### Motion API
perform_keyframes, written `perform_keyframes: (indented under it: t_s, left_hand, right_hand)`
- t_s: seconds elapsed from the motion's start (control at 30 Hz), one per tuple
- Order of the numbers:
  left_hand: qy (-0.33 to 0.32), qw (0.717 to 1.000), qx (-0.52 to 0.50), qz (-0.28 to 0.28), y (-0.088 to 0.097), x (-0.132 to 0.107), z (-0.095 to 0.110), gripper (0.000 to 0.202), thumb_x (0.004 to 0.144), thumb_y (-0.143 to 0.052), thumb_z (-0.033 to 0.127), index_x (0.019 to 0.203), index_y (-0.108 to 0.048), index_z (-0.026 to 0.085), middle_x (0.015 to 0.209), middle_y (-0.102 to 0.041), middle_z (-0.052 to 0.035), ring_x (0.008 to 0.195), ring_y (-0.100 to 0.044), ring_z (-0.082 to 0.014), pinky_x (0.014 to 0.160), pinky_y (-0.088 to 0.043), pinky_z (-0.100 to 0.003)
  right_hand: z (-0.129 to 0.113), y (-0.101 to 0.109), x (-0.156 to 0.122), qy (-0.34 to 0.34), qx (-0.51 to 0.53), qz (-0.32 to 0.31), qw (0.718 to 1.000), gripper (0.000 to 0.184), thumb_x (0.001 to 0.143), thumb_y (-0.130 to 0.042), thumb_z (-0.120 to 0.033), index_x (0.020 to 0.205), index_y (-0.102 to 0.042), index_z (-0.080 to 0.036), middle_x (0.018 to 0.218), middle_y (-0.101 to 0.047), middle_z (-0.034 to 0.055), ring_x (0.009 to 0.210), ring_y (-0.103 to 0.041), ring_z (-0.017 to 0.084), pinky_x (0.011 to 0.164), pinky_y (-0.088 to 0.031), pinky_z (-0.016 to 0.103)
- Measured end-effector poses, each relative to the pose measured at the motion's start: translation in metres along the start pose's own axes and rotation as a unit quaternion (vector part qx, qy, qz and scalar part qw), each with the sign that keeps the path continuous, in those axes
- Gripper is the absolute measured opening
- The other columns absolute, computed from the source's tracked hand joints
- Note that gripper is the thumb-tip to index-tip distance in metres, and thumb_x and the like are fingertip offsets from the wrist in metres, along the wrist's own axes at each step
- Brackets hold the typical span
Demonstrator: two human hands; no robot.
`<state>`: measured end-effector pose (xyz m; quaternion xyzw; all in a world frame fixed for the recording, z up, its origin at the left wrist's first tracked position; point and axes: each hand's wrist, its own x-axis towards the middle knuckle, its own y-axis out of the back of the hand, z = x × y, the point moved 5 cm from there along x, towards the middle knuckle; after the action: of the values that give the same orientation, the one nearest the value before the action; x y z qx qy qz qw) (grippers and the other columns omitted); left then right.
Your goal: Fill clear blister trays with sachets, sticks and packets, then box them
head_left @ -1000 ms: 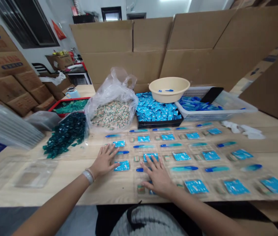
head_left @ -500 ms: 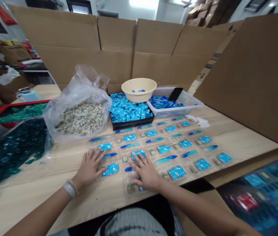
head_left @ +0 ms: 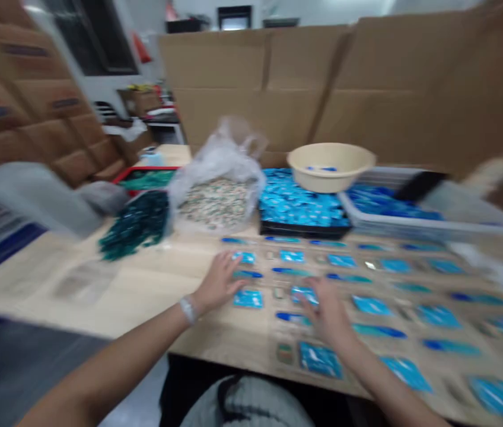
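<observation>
My left hand [head_left: 221, 283] lies open at the left end of the rows, its fingers by a blue packet [head_left: 245, 258] and its thumb near a second blue packet [head_left: 248, 298]. My right hand [head_left: 329, 311], smeared by motion, reaches over another blue packet [head_left: 302, 294] with fingers and thumb apart. Around the hands, clear plastic trays each hold a blue packet, a slim blue-and-teal pen-shaped piece [head_left: 293, 318] and a small striped square [head_left: 285, 353]. Beneath my right forearm, a larger-looking blue packet [head_left: 320, 359] lies near the table's front edge.
Behind the rows stand a plastic bag of small squares [head_left: 216, 204], a black box of blue packets [head_left: 300, 228], a cream bowl [head_left: 331, 178] and a white basket [head_left: 411, 224]. Dark green pieces [head_left: 133, 228] are heaped at left. Cardboard [head_left: 251, 65] walls off the table's back.
The view has swung left, so everything appears farther right and more of the table's left side shows. Both hands stay over the same packets, with the right hand's fingers less spread.
</observation>
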<state>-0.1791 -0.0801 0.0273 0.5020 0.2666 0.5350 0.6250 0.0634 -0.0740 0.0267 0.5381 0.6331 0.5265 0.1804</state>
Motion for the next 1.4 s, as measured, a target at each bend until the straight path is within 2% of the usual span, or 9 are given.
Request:
perform_keyframes:
  t_s: [0.13,0.23,0.4,0.53,0.6,0.73,0.83,1.0,1.4]
  left_hand:
    - [0.019,0.990,-0.107,0.085,0.022,0.000,0.018,0.029,0.080,-0.049,0.038,0.098,-0.056,0.017,0.099,-0.059,-0.0104,0.100,-0.049,-0.0193,0.087,-0.040,-0.035]
    - [0.069,0.982,-0.132,0.116,0.043,-0.022,-0.007,0.017,0.081,-0.049,0.033,0.075,-0.058,0.020,0.077,-0.060,-0.0063,0.081,-0.053,-0.0155,0.074,-0.044,-0.028]
    - [0.269,0.948,-0.051,0.162,0.112,-0.126,-0.139,0.036,0.087,-0.034,0.035,0.075,-0.061,0.016,0.076,-0.061,-0.0064,0.078,-0.055,-0.0159,0.077,-0.043,-0.030]
    - [0.415,0.897,0.096,0.119,0.135,-0.212,-0.221,0.037,0.074,-0.055,0.036,0.104,-0.056,0.015,0.108,-0.056,-0.0118,0.101,-0.049,-0.0252,0.089,-0.038,-0.039]
    - [0.433,0.893,0.112,0.053,0.119,-0.229,-0.222,0.035,0.073,-0.056,0.033,0.104,-0.056,0.016,0.113,-0.053,-0.0115,0.103,-0.048,-0.0267,0.089,-0.039,-0.041]
    - [0.380,0.922,0.068,-0.015,0.090,-0.224,-0.179,0.034,0.077,-0.047,0.018,0.110,-0.053,0.017,0.120,-0.049,-0.0101,0.105,-0.047,-0.0230,0.093,-0.038,-0.037]
    - [0.308,0.951,-0.001,-0.041,0.097,-0.217,-0.169,0.036,0.077,-0.051,0.021,0.113,-0.051,0.020,0.119,-0.050,-0.0063,0.109,-0.045,-0.0200,0.096,-0.036,-0.032]
    - [0.175,0.981,-0.002,-0.081,0.113,-0.222,-0.212,0.060,0.062,-0.060,0.058,0.113,-0.054,0.028,0.133,-0.037,-0.0069,0.125,-0.025,-0.0304,0.102,-0.023,-0.047]
    - [0.086,0.995,-0.013,-0.054,0.096,-0.225,-0.236,0.049,0.072,-0.049,0.056,0.112,-0.057,0.029,0.131,-0.038,-0.0080,0.122,-0.027,-0.0298,0.099,-0.027,-0.045]
  right_hand:
    - [-0.035,-0.006,0.064,0.018,0.117,0.035,0.992,0.029,0.081,-0.038,-0.044,0.069,-0.051,-0.022,0.064,-0.056,0.0049,0.060,-0.053,0.020,0.057,-0.043,0.032]
    - [-0.081,-0.021,0.095,0.048,0.175,0.008,0.983,0.032,0.079,-0.039,-0.049,0.063,-0.048,-0.022,0.053,-0.050,0.0001,0.049,-0.049,0.016,0.048,-0.038,0.027]
    - [-0.146,-0.085,0.118,0.091,0.218,-0.092,0.967,0.030,0.082,-0.036,-0.043,0.075,-0.055,-0.020,0.051,-0.048,-0.0014,0.047,-0.048,0.015,0.048,-0.040,0.027]
    - [-0.226,-0.147,0.120,0.196,0.255,-0.189,0.928,0.033,0.082,-0.035,-0.024,0.111,-0.049,-0.018,0.094,-0.059,0.0080,0.072,-0.058,0.017,0.066,-0.048,0.032]
    - [-0.276,-0.172,0.110,0.269,0.260,-0.240,0.895,0.033,0.081,-0.038,-0.019,0.111,-0.051,-0.019,0.106,-0.056,0.0093,0.089,-0.057,0.019,0.079,-0.047,0.035]
    - [-0.338,-0.211,0.082,0.376,0.201,-0.297,0.854,0.036,0.079,-0.046,-0.017,0.115,-0.052,-0.018,0.115,-0.055,0.0087,0.106,-0.050,0.023,0.091,-0.041,0.038]
    - [-0.340,-0.230,0.068,0.438,0.141,-0.277,0.844,0.033,0.080,-0.051,-0.024,0.113,-0.054,-0.021,0.117,-0.056,0.0064,0.112,-0.046,0.022,0.097,-0.035,0.039]
    - [-0.330,-0.235,0.069,0.479,0.082,-0.226,0.844,0.017,0.074,-0.061,-0.028,0.089,-0.063,-0.019,0.096,-0.062,0.0055,0.102,-0.049,0.022,0.094,-0.032,0.041]
    - [-0.354,-0.236,0.100,0.423,0.066,-0.428,0.796,0.016,0.077,-0.057,-0.035,0.079,-0.062,-0.020,0.086,-0.059,0.0029,0.090,-0.045,0.018,0.078,-0.032,0.031]
